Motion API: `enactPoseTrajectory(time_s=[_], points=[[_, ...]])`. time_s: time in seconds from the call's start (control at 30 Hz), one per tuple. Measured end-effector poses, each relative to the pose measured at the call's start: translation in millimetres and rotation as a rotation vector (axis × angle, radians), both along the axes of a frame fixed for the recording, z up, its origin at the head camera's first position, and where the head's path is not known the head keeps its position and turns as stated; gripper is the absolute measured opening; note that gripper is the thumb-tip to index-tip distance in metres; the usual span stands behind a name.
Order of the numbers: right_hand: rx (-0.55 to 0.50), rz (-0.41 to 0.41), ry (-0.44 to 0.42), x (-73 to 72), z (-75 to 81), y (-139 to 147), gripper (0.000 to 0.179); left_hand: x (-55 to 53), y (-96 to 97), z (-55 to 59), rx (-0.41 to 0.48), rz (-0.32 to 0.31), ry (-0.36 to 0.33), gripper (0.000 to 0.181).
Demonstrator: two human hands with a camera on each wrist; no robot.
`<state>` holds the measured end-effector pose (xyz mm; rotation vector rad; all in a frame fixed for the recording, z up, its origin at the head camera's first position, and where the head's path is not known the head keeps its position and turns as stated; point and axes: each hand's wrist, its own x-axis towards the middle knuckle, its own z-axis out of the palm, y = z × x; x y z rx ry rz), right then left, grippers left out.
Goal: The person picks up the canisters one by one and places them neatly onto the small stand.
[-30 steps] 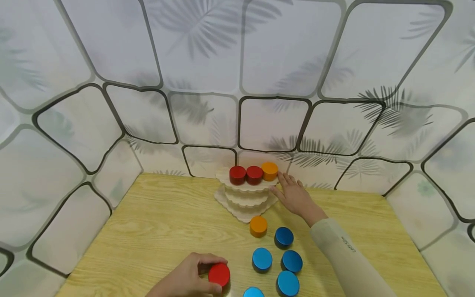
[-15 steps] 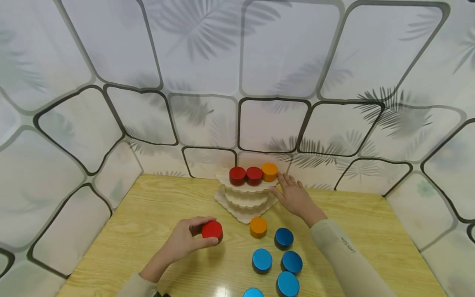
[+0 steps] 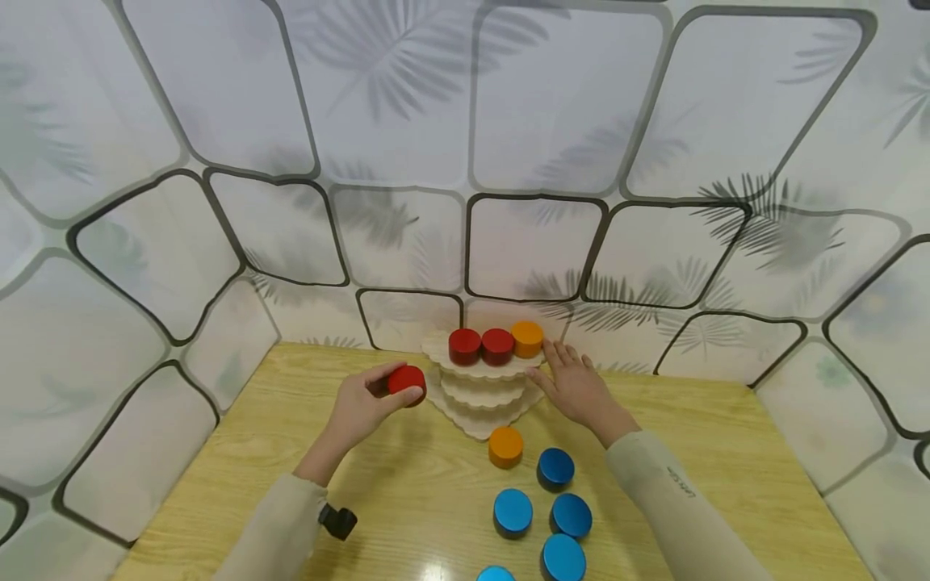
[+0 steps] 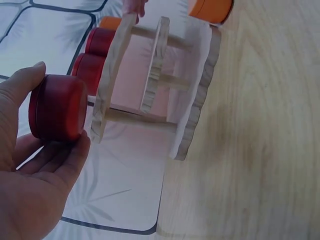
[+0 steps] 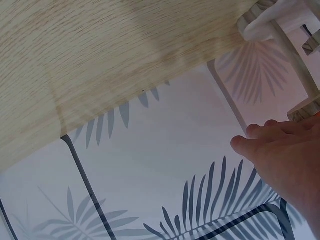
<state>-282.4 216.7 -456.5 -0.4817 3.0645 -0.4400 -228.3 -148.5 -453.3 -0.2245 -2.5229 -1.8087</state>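
In the head view my left hand (image 3: 353, 410) pinches a red round tin (image 3: 407, 385) between thumb and fingers, raised just left of the tiered wooden stand (image 3: 483, 393). The left wrist view shows this tin beside the stand's scalloped top tier (image 4: 112, 80). On that tier two red tins (image 3: 465, 347) and an orange tin (image 3: 527, 339) stand in a row. My right hand (image 3: 581, 393) rests at the top tier's right edge, fingers extended beside the orange tin. In the right wrist view the right hand (image 5: 292, 160) lies at the tier's edge, its fingertips partly hidden.
Another orange tin (image 3: 505, 447) stands on the wooden table (image 3: 291, 403) in front of the stand. Several blue tins (image 3: 513, 513) are grouped nearer to me. A patterned wall (image 3: 538, 242) rises right behind the stand. A small black device (image 3: 337, 522) sits at my left wrist.
My left hand has carried the red tin from the near part of the table forward and slightly left, up beside the stand. The right hand has stayed at the tier's edge.
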Motion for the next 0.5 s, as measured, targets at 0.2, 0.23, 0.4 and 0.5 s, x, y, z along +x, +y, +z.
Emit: enactPoseTrajectory(time_s=[0.2,0.23,0.4,0.5], points=[[-0.024,0.004,-0.024,0.8,0.5,-0.1,0.082,-17.4,7.0,7.8,-0.052,0.032,0.001,0.064],[-0.025,0.003,-0.025,1.1,0.6,-0.3,0.083,-19.9,8.1,9.0,-0.054,0.034,0.001,0.065],[-0.014,-0.002,-0.012,1.2,-0.2,0.1,0.083,-32.1,12.7,13.7,-0.063,0.046,0.003,0.067],[-0.007,-0.003,-0.008,1.3,-0.3,0.5,0.083,-38.9,14.8,15.4,-0.077,0.053,0.014,0.069]])
